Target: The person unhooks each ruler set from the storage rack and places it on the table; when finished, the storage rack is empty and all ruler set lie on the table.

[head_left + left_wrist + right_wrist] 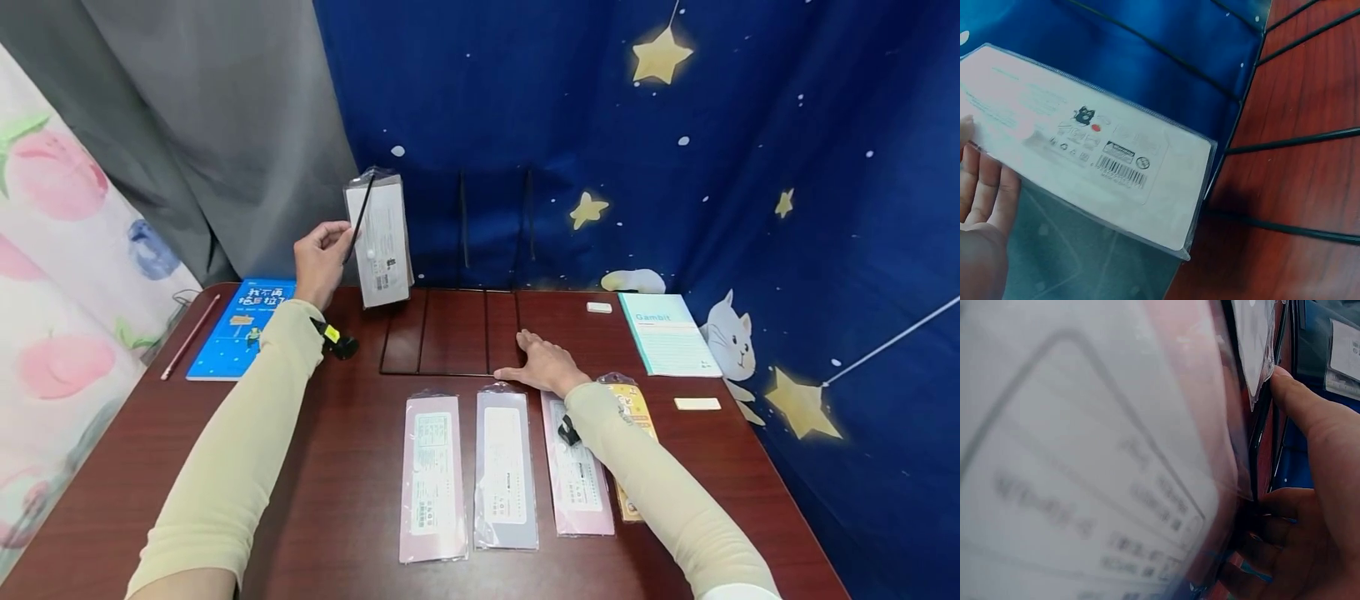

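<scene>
A black wire rack (435, 374) has its base on the table, with several upright wires against the blue curtain. At its left end a white plastic-wrapped packet (384, 254) with printed label and barcode hangs upright. My left hand (321, 260) pinches this packet's left edge beside a wire, thumb on the front and fingers behind. My right hand (546, 364) lies at the rack's front right corner, thumb and fingers spread, touching the base. Below the rack lie a pink packet (408, 508), a grey packet (483, 467), another pink packet (606, 523) and a yellow packet (637, 408), partly under the right forearm.
On the left lie a blue book (221, 354) and a pencil (191, 336). To the right are a teal-and-white notebook (671, 337) and two small white blocks, one an eraser-like piece (697, 404). Curtains (570, 83) stand behind the table.
</scene>
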### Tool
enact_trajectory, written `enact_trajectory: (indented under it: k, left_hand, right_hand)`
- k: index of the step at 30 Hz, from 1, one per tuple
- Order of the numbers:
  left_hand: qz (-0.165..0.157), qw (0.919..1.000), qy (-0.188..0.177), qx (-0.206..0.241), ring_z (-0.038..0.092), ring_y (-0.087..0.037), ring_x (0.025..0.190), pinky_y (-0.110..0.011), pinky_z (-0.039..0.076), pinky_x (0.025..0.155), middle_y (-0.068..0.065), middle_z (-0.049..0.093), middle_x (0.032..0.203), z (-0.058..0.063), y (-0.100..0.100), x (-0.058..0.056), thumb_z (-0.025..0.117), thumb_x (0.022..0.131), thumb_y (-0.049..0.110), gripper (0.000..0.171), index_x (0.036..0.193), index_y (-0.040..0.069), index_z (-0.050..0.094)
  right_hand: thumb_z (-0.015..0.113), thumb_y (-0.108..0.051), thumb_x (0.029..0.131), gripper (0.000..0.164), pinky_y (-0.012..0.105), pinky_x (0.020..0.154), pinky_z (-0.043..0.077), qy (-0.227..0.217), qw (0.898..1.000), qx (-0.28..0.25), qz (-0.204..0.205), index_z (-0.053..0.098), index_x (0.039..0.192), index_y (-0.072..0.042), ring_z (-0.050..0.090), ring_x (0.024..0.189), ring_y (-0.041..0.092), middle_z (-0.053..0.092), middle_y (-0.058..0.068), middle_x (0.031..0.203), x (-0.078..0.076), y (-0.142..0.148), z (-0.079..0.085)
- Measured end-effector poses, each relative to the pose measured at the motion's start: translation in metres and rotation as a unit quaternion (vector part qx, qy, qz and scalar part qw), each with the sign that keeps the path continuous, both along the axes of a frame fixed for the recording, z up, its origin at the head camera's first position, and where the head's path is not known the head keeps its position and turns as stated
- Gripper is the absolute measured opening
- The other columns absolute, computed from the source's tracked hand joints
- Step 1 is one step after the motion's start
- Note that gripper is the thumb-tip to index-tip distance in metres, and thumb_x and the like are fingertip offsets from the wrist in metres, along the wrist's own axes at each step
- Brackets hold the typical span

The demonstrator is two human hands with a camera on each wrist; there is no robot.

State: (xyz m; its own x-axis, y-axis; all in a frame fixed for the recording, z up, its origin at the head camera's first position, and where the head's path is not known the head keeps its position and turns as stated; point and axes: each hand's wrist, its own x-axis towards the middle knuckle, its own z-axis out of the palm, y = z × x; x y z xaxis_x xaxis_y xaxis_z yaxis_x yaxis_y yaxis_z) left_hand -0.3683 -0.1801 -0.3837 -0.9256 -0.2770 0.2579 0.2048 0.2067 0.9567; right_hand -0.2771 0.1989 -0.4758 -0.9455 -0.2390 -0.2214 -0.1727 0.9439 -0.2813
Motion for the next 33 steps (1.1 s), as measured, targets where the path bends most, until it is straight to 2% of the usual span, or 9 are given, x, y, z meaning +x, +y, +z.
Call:
enact_trajectory:
  k: [6, 8, 14, 18, 24, 33]
  left_hand:
    - [0.005, 0.9995, 0.012, 0.027, 0.067, -0.005, 0.094, -0.025, 0.058, 0.093, 0.014, 0.072, 0.098, -0.007, 0.003, 0.010, 0.073, 0.097, 0.035, 0.031, 0.121, 0.016, 0.077]
    - [0.000, 0.9990, 0.021, 0.039, 0.069, -0.004, 0.094, -0.026, 0.060, 0.091, 0.013, 0.073, 0.100, -0.009, 0.004, 0.013, 0.073, 0.097, 0.033, 0.031, 0.121, 0.014, 0.077]
    - [-0.020, 0.9978, 0.032, 0.055, 0.073, -0.002, 0.093, -0.018, 0.060, 0.078, 0.007, 0.076, 0.102, -0.013, 0.004, 0.022, 0.075, 0.095, 0.030, 0.030, 0.118, 0.010, 0.078]
    - [-0.031, 0.9967, 0.039, 0.064, 0.074, -0.002, 0.091, -0.019, 0.060, 0.078, 0.005, 0.077, 0.101, -0.014, 0.002, 0.028, 0.075, 0.095, 0.030, 0.031, 0.118, 0.009, 0.078]
    - [-0.052, 0.9957, 0.029, 0.071, 0.075, -0.002, 0.090, -0.019, 0.060, 0.080, 0.009, 0.077, 0.100, -0.017, 0.000, 0.044, 0.075, 0.095, 0.028, 0.033, 0.120, 0.008, 0.076]
    - [-0.058, 0.9949, 0.016, 0.081, 0.074, -0.004, 0.089, -0.016, 0.059, 0.080, 0.011, 0.077, 0.098, -0.020, -0.002, 0.064, 0.078, 0.093, 0.034, 0.039, 0.120, 0.007, 0.075]
  right_hand:
    - [0.067, -0.074, 0.086, 0.108, 0.055, 0.123, 0.034, 0.000, 1.000, -0.005, -0.002, 0.030, 0.164, -0.009, 0.030, 0.158, 0.034, 0.026, 0.011, 0.172, 0.000, 0.000, -0.001]
    - [0.067, -0.074, 0.086, 0.107, 0.055, 0.123, 0.035, 0.001, 1.000, -0.004, -0.003, 0.031, 0.163, -0.009, 0.030, 0.158, 0.035, 0.026, 0.011, 0.172, 0.000, -0.001, -0.001]
    - [0.070, -0.071, 0.086, 0.107, 0.055, 0.122, 0.035, 0.002, 1.000, -0.013, -0.004, 0.032, 0.163, -0.007, 0.033, 0.156, 0.037, 0.028, 0.013, 0.171, 0.001, -0.001, 0.000]
    - [0.071, -0.069, 0.086, 0.106, 0.055, 0.123, 0.035, 0.000, 1.000, -0.018, -0.007, 0.033, 0.162, -0.007, 0.034, 0.155, 0.039, 0.029, 0.013, 0.171, 0.001, -0.002, 0.003]
    - [0.072, -0.069, 0.085, 0.106, 0.056, 0.123, 0.034, -0.010, 1.000, -0.021, -0.012, 0.033, 0.163, -0.008, 0.034, 0.155, 0.040, 0.028, 0.012, 0.171, 0.002, -0.001, 0.002]
    - [0.074, -0.067, 0.085, 0.107, 0.055, 0.124, 0.032, -0.016, 1.000, -0.024, -0.011, 0.032, 0.163, -0.007, 0.032, 0.156, 0.039, 0.028, 0.013, 0.171, 0.000, -0.003, 0.008]
